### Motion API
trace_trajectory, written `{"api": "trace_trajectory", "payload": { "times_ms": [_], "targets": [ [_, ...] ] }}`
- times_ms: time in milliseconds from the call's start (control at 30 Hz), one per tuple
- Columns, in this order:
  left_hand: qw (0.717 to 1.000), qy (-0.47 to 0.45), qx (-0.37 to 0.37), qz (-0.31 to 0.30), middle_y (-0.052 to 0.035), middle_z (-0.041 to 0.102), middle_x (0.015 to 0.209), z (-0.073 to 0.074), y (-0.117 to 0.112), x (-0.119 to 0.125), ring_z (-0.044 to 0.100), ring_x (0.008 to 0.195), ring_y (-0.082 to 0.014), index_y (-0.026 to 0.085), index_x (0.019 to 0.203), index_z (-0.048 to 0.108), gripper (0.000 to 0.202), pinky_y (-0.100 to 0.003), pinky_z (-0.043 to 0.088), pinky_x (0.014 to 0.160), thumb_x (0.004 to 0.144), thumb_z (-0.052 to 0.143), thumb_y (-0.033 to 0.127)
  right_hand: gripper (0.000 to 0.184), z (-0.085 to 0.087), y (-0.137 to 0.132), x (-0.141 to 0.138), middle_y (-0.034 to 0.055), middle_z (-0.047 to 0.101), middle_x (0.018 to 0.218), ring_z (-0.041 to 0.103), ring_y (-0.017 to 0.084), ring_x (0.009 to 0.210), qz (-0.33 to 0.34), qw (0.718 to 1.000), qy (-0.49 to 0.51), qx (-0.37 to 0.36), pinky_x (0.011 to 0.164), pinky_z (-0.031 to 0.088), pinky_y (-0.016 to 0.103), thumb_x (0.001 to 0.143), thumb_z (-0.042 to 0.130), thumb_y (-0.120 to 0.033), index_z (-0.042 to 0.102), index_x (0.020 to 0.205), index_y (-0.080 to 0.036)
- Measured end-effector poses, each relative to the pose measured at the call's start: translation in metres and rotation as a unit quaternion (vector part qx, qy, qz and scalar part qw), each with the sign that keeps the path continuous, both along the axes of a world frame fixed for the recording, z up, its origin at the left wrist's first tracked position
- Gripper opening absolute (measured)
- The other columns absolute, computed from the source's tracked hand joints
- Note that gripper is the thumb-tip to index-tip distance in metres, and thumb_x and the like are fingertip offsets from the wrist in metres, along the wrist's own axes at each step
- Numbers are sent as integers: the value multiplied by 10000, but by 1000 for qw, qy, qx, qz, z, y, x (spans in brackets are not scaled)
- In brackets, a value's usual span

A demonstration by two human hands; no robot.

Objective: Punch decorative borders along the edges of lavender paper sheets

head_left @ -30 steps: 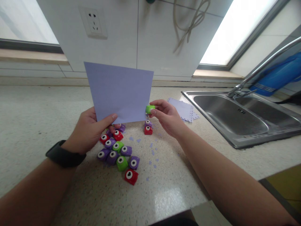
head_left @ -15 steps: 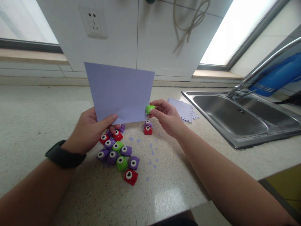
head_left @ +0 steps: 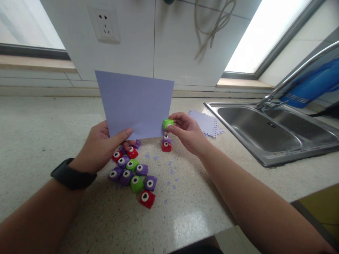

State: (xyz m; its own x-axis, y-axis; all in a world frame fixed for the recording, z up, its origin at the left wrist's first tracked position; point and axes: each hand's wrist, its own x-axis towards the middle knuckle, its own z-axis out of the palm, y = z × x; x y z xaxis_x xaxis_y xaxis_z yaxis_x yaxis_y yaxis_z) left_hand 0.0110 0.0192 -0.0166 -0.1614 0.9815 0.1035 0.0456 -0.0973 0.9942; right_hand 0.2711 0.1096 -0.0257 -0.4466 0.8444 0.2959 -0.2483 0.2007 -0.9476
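Note:
A plain lavender sheet of paper is held up above the counter. My left hand grips its lower left, thumb on the front and fingers behind. My right hand pinches a green craft punch at the sheet's lower right edge; whether the edge sits inside its slot I cannot tell. Below it stand a purple punch and a red punch. Several more purple, green and red punches lie under and in front of my left hand, among them a red one nearest me.
Small lavender paper cut-outs are scattered on the speckled counter. Behind my right hand lie sheets with punched edges. A steel sink with a faucet is at the right. A wall with a socket rises behind.
The green punch and my right fingers have shifted slightly left, onto the paper's right edge. My left hand and the sheet are nearly still.

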Motion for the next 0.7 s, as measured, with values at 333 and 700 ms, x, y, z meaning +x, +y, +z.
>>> {"api": "trace_trajectory", "payload": {
  "times_ms": [333, 700],
  "targets": [
    [1000, 1, -2, -6, -32, 743, 690, 1, -1, 0, 697, 517, -191, 191, 936, 654, 345, -268, 570, 474, 798, 884, 407, 384, 0, 1, -1, -5, 699, 930, 663, 131, 847, 7, 1000, 7, -6, 828, 584, 297, 769, 937, -344, 695, 1047, -240],
    [1000, -5, 6, -4, -7, 712, 684, -1, 0, 0, 695, 518, -193, 202, 932, 654, 320, -284, 583, 480, 799, 881, 384, 413, 0, 0, -2, 11, 740, 974, 691, 149, 892, 9, 1000, 11, -22, 866, 600, 326, 749, 947, -369, 722, 1072, -244]
  ]
}}
